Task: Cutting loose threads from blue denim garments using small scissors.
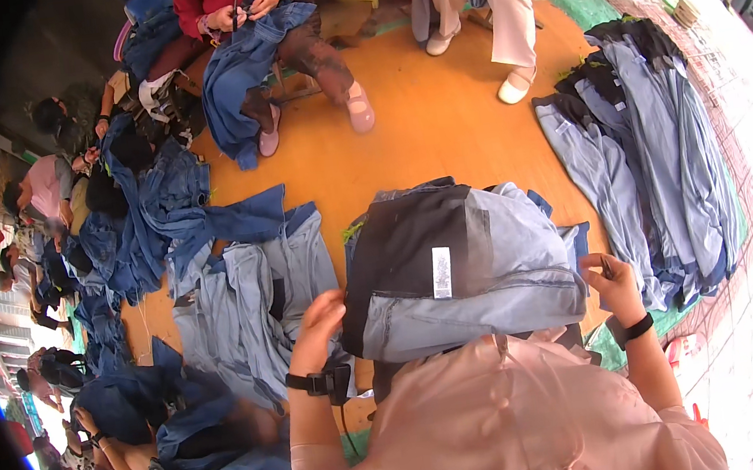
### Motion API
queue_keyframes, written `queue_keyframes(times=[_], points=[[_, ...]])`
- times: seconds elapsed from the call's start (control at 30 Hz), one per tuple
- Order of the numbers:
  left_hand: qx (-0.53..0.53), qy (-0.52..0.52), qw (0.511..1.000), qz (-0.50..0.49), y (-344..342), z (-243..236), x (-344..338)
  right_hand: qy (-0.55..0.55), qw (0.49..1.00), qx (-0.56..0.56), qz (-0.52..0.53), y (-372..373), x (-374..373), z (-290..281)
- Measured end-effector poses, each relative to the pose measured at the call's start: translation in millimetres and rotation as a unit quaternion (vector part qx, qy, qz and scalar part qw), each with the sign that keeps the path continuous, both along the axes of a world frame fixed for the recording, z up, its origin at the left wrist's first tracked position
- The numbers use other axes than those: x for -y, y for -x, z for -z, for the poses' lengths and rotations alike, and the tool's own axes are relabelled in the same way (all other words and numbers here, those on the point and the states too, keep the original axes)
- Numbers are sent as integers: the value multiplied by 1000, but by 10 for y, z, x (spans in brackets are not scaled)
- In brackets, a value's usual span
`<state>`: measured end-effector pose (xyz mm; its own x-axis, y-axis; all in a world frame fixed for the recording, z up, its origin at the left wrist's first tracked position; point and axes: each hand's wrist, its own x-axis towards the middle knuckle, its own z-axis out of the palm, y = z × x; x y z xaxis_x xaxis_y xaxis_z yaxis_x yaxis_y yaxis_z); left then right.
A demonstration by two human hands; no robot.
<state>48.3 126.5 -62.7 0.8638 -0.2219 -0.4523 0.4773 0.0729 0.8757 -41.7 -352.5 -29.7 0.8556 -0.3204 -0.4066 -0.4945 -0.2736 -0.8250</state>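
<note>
Across my lap lies a pair of jeans point(514, 298), turned inside out, with pale grey-blue and black panels and a white label sewn inside. Beside its left edge my left hand point(319, 320) is raised with the fingers stretched out, holding nothing. My right hand point(616, 286) is at the right edge of the jeans. Its fingers are bent together round a small dark thing, too small to name. Whether either hand touches the cloth, I cannot tell. Each wrist wears a black band.
Folded grey-blue jeans point(253, 295) lie to my left and a long pile of jeans point(664, 146) to my right, on an orange board point(407, 92). Two people sit opposite, one handling blue jeans point(243, 83). More people work among denim heaps point(145, 201) at left.
</note>
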Motion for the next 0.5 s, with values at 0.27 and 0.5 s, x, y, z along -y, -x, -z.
queue_keyframes(times=[0.27,0.5], points=[[-41,-59,993,99,-438,-143,303,196,962,114,-153,-181,-32,613],[159,-58,985,33,-717,-481,346,213,951,223,-11,-589,36,-32]])
